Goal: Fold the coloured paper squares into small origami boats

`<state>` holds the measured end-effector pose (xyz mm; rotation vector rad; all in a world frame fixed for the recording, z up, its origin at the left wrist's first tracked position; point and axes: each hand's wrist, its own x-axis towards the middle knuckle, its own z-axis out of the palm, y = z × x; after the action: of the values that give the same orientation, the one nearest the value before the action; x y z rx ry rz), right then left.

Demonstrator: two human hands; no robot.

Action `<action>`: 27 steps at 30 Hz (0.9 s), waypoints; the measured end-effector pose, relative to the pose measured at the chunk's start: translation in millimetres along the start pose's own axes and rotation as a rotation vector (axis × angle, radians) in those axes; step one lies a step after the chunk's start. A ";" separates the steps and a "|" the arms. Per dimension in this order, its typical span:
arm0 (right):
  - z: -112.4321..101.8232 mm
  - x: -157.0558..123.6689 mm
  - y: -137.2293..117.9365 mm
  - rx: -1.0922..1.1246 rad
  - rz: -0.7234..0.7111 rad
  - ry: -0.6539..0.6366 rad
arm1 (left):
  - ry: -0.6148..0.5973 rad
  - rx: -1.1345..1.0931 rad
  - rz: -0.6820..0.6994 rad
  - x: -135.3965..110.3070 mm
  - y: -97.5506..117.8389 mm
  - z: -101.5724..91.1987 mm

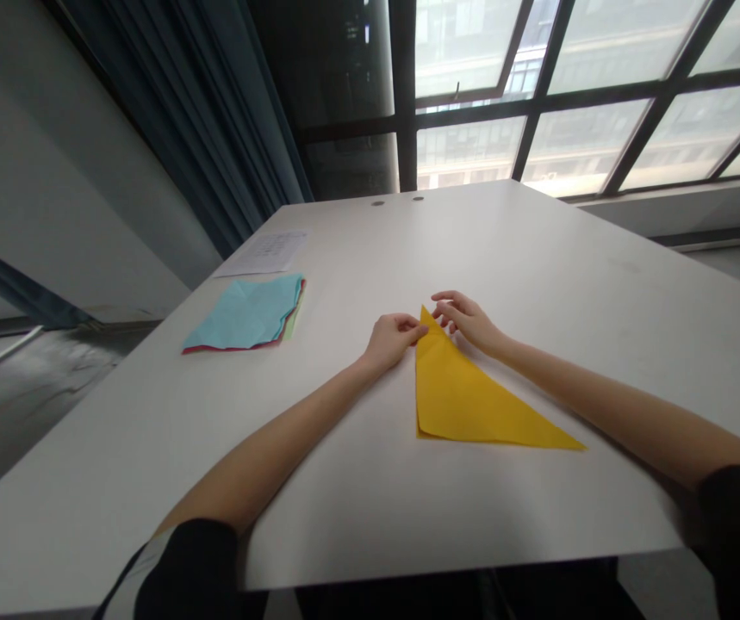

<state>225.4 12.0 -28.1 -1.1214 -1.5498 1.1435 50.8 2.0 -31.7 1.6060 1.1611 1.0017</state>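
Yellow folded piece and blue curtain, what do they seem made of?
Yellow folded piece: perhaps thin felt or other cloth, matte, lower edge slightly wavy; paper isn't ruled out. Blue curtain: most likely cloth, dull finish, hanging in deep folds.

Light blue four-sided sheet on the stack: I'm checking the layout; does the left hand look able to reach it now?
Probably yes: the light blue sheet lies uncovered, with only white tabletop between it and the left hand, though that hand seems to pinch the yellow triangular folded sheet.
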 end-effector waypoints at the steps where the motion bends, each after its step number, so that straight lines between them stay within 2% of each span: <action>1: -2.8 0.1 0.7 -0.061 -0.003 -0.029 | 0.043 -0.015 0.011 1.8 -0.5 -3.1; 4: -12.1 0.2 1.0 -0.265 -0.033 -0.148 | 0.183 -0.020 0.061 7.7 -2.1 -14.7; 8: -23.6 0.8 -4.5 -0.584 -0.133 -0.208 | 0.322 0.025 0.080 12.1 -5.3 -27.9; 11: -28.8 2.0 -7.1 -0.786 -0.204 -0.236 | 0.370 0.113 0.058 10.5 -6.2 -32.5; 15: -24.8 -1.2 -6.2 -1.001 -0.367 -0.203 | 0.377 0.359 0.086 6.3 -5.0 -34.9; 18: -13.1 -10.3 -8.5 -1.060 -0.482 -0.198 | 0.379 0.514 0.117 5.9 -4.7 -36.3; 20: -4.5 -17.8 -11.2 -1.071 -0.522 -0.253 | 0.376 0.608 0.116 6.9 -4.9 -37.6; 25: 4.4 -26.1 -10.4 -1.097 -0.484 -0.354 | 0.409 0.954 0.005 7.3 -2.1 -44.0; 27: 2.9 -23.9 -6.9 -1.083 -0.466 -0.357 | 0.444 1.047 0.034 5.4 1.8 -45.8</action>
<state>226.4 -12.8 -25.2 -1.1033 -2.6666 0.1110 9.5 16.0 -16.7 2.2384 2.2032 0.8173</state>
